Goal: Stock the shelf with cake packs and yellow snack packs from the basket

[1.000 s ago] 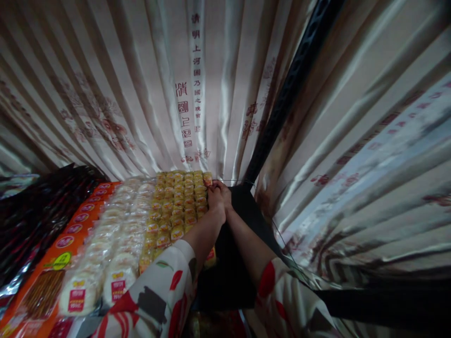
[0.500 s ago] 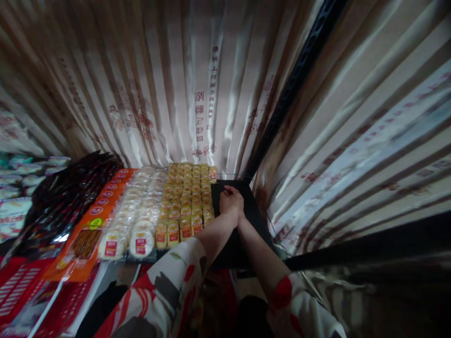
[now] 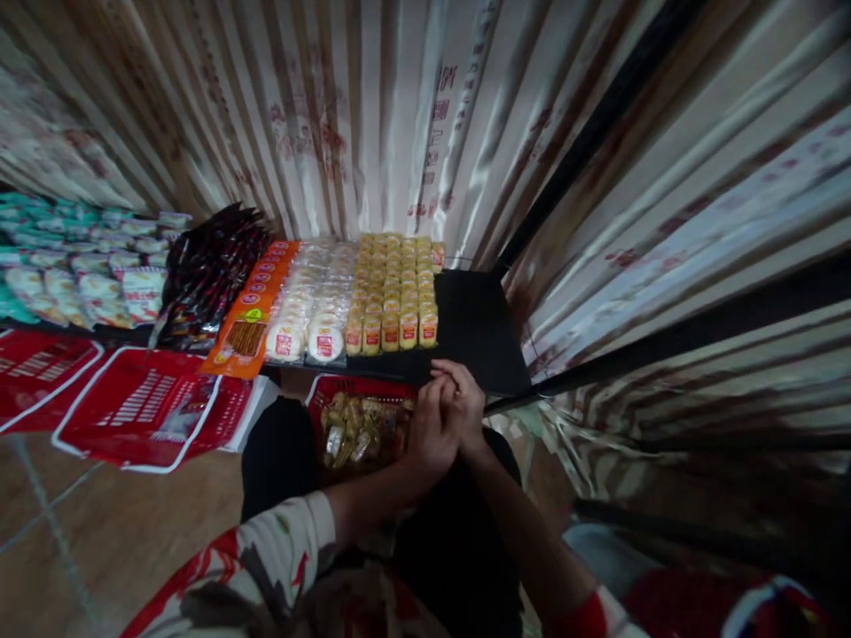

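Note:
My left hand and my right hand are pressed together in front of the black shelf's near edge, over my knee. The fingers of both are closed against each other; whatever lies between them, if anything, is hidden. To their upper left stand rows of small yellow-wrapped packs with red and white labels. Below the shelf, left of my hands, a red basket holds a pile of gold-coloured wrapped packs.
Clear packs of round white cakes, an orange bag of sticks, dark shiny packets and white-and-green bags line the shelf. Red baskets hang below at left. A pleated curtain and black frame post stand behind.
Both hands have drawn back from above the bare part of the shelf towards my body, still together. The view has tilted down and left, bringing the red basket below into sight.

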A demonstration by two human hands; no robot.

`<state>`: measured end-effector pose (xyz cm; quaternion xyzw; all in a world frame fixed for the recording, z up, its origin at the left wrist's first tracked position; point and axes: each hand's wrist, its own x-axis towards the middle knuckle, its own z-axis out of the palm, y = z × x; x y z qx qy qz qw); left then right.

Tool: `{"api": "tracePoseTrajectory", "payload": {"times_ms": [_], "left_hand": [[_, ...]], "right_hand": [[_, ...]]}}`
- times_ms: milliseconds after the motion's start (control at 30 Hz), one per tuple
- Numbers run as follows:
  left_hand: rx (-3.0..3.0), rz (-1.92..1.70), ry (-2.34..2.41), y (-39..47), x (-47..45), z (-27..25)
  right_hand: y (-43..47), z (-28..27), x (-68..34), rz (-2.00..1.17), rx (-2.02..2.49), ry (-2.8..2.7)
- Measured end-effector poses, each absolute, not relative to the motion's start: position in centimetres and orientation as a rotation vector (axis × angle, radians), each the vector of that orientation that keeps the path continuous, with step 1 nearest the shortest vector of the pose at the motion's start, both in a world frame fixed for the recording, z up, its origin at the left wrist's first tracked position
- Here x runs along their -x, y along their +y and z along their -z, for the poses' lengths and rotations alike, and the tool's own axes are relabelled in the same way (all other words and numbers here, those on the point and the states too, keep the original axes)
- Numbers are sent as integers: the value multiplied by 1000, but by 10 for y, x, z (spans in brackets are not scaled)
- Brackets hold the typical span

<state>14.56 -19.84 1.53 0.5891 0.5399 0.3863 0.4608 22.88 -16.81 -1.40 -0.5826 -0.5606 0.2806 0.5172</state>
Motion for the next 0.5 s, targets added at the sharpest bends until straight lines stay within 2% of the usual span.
{"api": "tracePoseTrajectory", "payload": {"times_ms": [167,267,367,500], "left_hand": [[-1325,-722,1423,-240,-89,34],[-1323,-435,1581,-240,-63,65],[-1302,-212,1657,-236,-42,87],[-1329,-122,1593,-240,-30,106]], "right_hand": [[-213,67,-190,-933,1518,-1502],[-222,94,-178,-1009,1759,-1726],[-225,100,-174,-1037,1925,-1925],[-224,88,-182,-991,2059,-2174]]}}
